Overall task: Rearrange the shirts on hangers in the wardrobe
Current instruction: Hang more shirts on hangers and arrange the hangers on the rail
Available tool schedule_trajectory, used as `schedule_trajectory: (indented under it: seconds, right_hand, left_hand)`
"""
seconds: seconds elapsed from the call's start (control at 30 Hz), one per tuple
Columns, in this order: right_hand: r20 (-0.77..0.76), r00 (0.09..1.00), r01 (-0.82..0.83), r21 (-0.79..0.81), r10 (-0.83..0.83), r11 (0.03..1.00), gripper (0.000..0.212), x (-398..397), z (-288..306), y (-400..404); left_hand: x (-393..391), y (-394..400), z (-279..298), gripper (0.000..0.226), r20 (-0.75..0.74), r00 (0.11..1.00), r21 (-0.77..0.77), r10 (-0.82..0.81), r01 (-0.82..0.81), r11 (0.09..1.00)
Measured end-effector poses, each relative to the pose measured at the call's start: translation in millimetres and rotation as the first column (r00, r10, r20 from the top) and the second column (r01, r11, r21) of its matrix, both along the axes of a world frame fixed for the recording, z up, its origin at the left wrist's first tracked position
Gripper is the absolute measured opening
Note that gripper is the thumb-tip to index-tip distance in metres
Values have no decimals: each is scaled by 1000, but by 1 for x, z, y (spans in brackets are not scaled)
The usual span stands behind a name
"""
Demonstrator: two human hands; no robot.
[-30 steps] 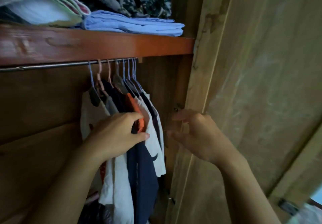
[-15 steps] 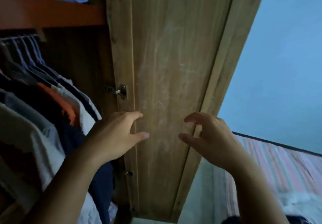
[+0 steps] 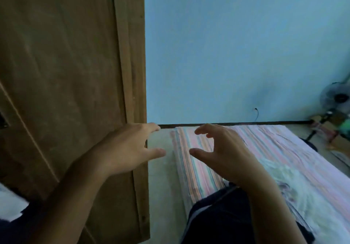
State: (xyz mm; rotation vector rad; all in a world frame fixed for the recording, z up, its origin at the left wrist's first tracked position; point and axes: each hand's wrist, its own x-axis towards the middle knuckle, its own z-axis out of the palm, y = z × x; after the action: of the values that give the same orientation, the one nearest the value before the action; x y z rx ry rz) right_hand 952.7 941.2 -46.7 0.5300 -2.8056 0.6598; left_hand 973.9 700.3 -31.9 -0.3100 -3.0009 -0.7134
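Blue wall fills the far side, with the wardrobe door (image 3: 62,84) on the left. Left hand (image 3: 125,149) hovers at the door edge, its fingers (image 3: 151,127) spread and holding nothing. Right hand (image 3: 225,152) is over the striped bed (image 3: 284,149), fingers loosely curled, also empty. A fan (image 3: 337,97) stands far right. No hanging shirts are in view; a dark garment (image 3: 217,215) lies near on the bed. To do well, probably take it by the shoulders.

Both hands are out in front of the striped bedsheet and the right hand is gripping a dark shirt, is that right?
Not quite. In the head view the right hand grips nothing: its fingers are loosely curled and empty. The dark shirt lies below it on the striped bedsheet. The left hand is empty too.
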Motion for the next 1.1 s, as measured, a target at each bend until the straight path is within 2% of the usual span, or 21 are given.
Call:
schedule_trajectory:
  seconds: [0.27, 0.4, 0.53, 0.83, 1.1]
  right_hand:
    - [45, 982, 182, -4, -181, 983, 52, -16, -11, 113]
    - [54, 959, 279, -15, -277, 960, 52, -26, -21, 171]
    - [54, 930, 365, -31, -363, 931, 51, -35, -36, 226]
    - [128, 794, 597, 23, -595, 802, 50, -31, -85, 315]
    - [188, 681, 707, 81, -708, 702, 47, -43, -144, 372]
  left_hand:
    - [-65, 131, -13, 64, -18, 975, -89, -219, 217, 972]
    - [-96, 194, -24, 69, -20, 960, -108, -280, 276, 955]
    - [-124, 256, -40, 64, -51, 940, -94, -337, 331, 939]
    - [-178, 352, -95, 53, -10, 864, -92, -503, 500, 861]
    - [-237, 444, -167, 45, 97, 797, -131, -596, 603, 787]
